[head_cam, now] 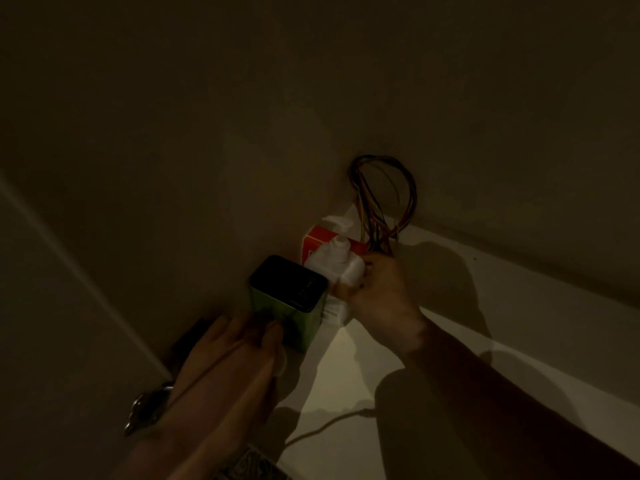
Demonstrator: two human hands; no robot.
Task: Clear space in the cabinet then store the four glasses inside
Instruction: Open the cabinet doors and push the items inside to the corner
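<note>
Left hand (239, 344) gripping green tin (294, 306), right hand (381, 289) clasping white bottle (341, 268) near cabinet corner

Both bare forearms reach forward in dim light. The left hand (239, 344) and right hand (382, 289) each have fingers curled closed in a grip.

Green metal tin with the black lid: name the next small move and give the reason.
Probably lift the green metal tin with the black lid out with the left hand, which already grips its side; it crowds the corner beside the white pump bottle held by the right hand.
</note>
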